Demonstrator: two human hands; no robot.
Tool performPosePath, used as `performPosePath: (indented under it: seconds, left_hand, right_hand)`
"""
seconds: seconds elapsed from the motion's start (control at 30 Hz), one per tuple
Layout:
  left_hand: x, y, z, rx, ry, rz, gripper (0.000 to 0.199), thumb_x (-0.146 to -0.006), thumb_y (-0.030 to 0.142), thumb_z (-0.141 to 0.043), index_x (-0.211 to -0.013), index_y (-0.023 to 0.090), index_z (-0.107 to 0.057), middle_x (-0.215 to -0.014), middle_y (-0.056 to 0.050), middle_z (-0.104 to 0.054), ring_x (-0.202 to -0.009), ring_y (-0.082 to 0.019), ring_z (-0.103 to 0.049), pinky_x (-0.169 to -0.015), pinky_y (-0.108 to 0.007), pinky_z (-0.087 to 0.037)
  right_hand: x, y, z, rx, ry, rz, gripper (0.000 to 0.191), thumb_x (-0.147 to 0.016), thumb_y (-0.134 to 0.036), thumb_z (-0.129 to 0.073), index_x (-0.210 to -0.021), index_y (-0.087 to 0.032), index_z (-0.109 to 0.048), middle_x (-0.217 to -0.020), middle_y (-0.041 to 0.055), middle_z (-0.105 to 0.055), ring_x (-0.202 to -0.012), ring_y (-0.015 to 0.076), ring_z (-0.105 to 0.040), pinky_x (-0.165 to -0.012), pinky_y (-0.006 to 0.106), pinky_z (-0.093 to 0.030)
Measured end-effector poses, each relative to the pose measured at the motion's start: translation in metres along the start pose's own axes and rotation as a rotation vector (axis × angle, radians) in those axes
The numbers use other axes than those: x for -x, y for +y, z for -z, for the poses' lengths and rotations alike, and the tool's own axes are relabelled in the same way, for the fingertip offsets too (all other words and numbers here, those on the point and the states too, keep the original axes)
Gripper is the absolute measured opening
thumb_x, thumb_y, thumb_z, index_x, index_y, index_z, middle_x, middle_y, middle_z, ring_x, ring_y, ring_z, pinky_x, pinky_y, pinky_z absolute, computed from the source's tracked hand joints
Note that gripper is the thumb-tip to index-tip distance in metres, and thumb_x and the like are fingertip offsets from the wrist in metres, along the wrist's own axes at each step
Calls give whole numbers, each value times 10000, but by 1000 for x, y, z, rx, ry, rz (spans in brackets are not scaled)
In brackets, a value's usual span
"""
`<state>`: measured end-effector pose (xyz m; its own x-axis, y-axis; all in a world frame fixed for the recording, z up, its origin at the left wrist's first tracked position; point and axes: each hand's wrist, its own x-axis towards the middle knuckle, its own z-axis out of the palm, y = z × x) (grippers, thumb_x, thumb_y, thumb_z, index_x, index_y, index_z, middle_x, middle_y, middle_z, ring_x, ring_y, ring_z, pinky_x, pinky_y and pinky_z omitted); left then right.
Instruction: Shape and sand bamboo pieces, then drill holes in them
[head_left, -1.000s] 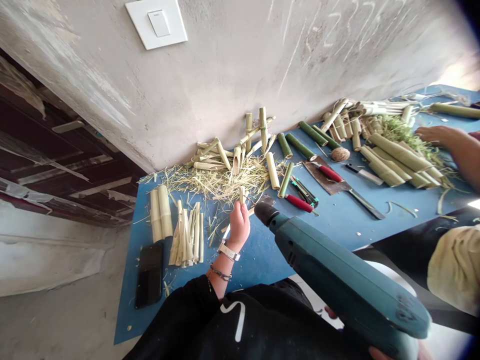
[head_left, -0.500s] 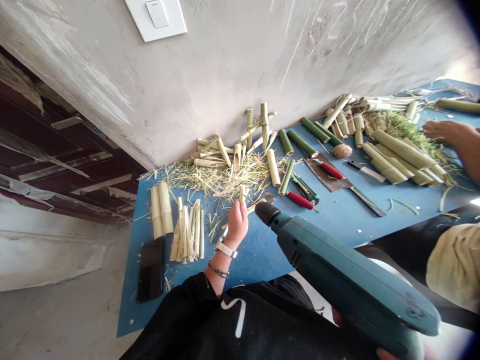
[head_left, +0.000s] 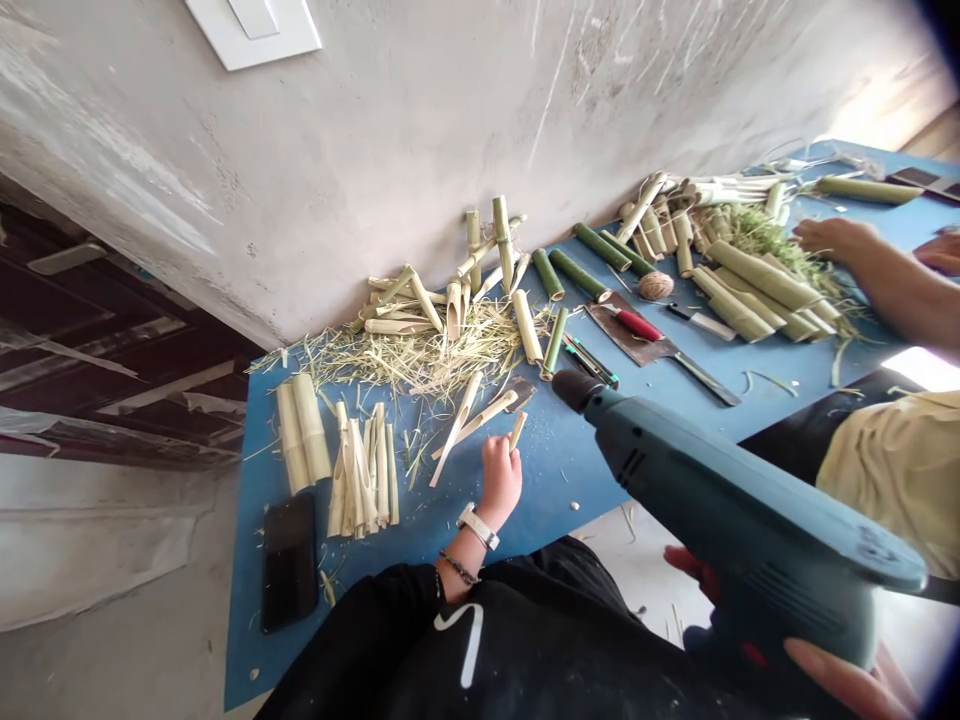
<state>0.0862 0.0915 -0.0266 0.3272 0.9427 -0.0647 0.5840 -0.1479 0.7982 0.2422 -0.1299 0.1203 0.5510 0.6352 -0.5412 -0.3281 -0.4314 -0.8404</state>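
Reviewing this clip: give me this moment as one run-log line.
left hand: pale green bamboo sliver | right hand: teal plastic power drill

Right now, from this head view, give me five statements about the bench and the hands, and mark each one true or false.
1. The left hand wears a white wristwatch. True.
2. The right hand grips a power drill. True.
3. A ball of twine lies on the floor. False: it sits on the blue table top, beside green bamboo tubes.
4. A black phone lies in the heap of straw. False: it lies apart from the heap, near the table's edge.
5. A co-worker's hand reaches over the bamboo pieces at the far end. True.
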Motion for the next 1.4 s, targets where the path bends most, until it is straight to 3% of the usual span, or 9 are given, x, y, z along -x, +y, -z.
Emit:
performPosePath:
  seconds: [0.17, 0.27, 0.4, 0.53, 0.77, 0.9, 1.13, 1.3, 1.4]
  left_hand:
    - [-6, 3, 4, -451, 79, -134, 398, -793, 205, -515, -1184, 154, -457, -1058, -119, -462, -984, -251, -480, -818, -433, -422]
    - [1, 13, 10, -490, 92, -178, 439, -796, 260, -532, -1205, 150, -420, -1084, -124, -454, -1014, -255, -479, -816, -409, -428]
    - [3, 17, 15, -511, -31, -300, 424, -798, 328, -544, -1176, 176, -427, -1089, -105, -480, -971, -211, -522, -799, -323, -447]
    - [-8, 5, 14, -535, -119, -205, 269, -859, 257, -450, -1111, 166, -463, -978, -75, -566, -831, -155, -574, -694, -242, -455]
    - [-16, 9, 15, -618, -114, -184, 139, -867, 291, -436, -838, 194, -533, -856, -43, -576, -818, -180, -560, -661, -250, -411]
    - [-15, 12, 16, -649, -156, -131, 180, -892, 297, -377, -891, 200, -528, -880, -39, -566, -746, -152, -565, -617, -230, -393]
    - [-19, 6, 18, -605, -47, -163, 285, -861, 258, -445, -1134, 177, -442, -1081, -104, -506, -968, -216, -516, -769, -263, -411]
    - [-17, 12, 13, -589, -151, -153, 181, -894, 267, -377, -999, 194, -505, -962, -54, -553, -838, -158, -549, -681, -221, -404]
    - [-15, 17, 9, -637, -132, -155, 179, -891, 284, -379, -884, 182, -525, -887, -67, -570, -875, -196, -544, -680, -245, -402]
  right_hand:
    - [5, -6, -3, -109, 77, -72, 567, -608, -398, -612, -1143, -220, -552, -1117, 104, -603, -1087, 377, -485, -772, 396, -523]
    - [7, -5, -6, -106, 96, -120, 627, -568, -417, -643, -1159, -234, -540, -1091, 84, -620, -1088, 366, -489, -761, 364, -527]
    - [5, -3, -9, -86, 85, -146, 623, -542, -466, -649, -1100, -197, -581, -1059, 99, -632, -1034, 387, -521, -709, 373, -532]
    - [-1, -6, -10, -60, 40, -111, 486, -574, -480, -641, -956, -178, -649, -999, 121, -651, -889, 346, -596, -549, 311, -520]
    - [-15, -2, -3, 114, -72, -53, 452, -622, -527, -608, -866, -155, -687, -905, 124, -669, -600, 243, -585, -500, 316, -502]
    - [-18, 5, 4, 197, -148, -33, 499, -658, -538, -569, -929, -133, -680, -868, 126, -665, -603, 233, -567, -512, 308, -491]
    - [-17, -2, 1, 194, -161, -27, 481, -672, -546, -561, -914, -144, -666, -725, 83, -631, -573, 198, -521, -518, 290, -478]
    - [-15, -2, 3, 210, -168, -35, 509, -653, -567, -571, -911, -136, -659, -841, 102, -647, -576, 194, -527, -497, 285, -462]
    - [-12, 1, 8, 248, -168, -66, 531, -648, -585, -562, -911, -132, -651, -733, 88, -636, -562, 205, -523, -498, 302, -462]
